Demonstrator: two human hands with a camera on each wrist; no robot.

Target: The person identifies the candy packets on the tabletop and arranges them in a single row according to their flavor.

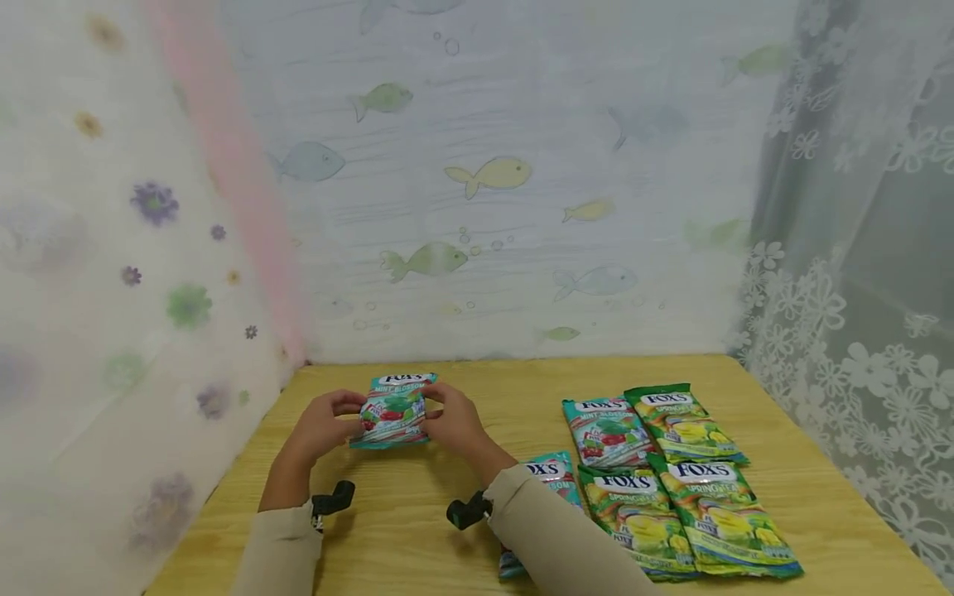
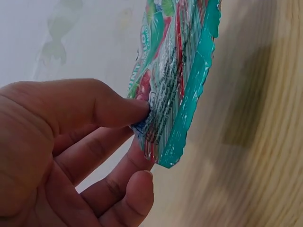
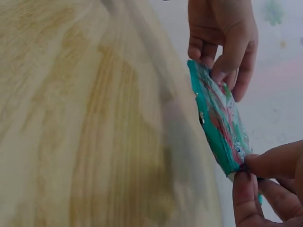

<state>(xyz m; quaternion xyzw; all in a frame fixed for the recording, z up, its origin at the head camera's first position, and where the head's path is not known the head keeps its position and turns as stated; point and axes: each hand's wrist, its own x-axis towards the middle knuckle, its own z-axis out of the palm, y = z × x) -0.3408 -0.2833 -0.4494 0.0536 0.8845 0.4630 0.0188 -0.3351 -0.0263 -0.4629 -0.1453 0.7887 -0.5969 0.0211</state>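
A teal Fox's Mint Blossom candy bag (image 1: 393, 411) is held between both hands over the left part of the table, its printed front facing the head camera. My left hand (image 1: 322, 432) pinches its left side, thumb in front and fingers behind, as the left wrist view shows on the bag (image 2: 165, 80). On the opposite side, my right hand (image 1: 456, 422) pinches the edge between thumb and fingers. In the right wrist view the bag (image 3: 220, 123) appears nearly edge-on, with its teal bottom seam raised off the wood.
On the right lie another Mint Blossom bag (image 1: 607, 434) and green-yellow Spring Tea bags (image 1: 726, 517), side by side. A further teal bag (image 1: 555, 476) is partly hidden under the right sleeve. The wooden table (image 1: 402, 530) meets a fish-patterned wall (image 1: 514, 273) at its far edge.
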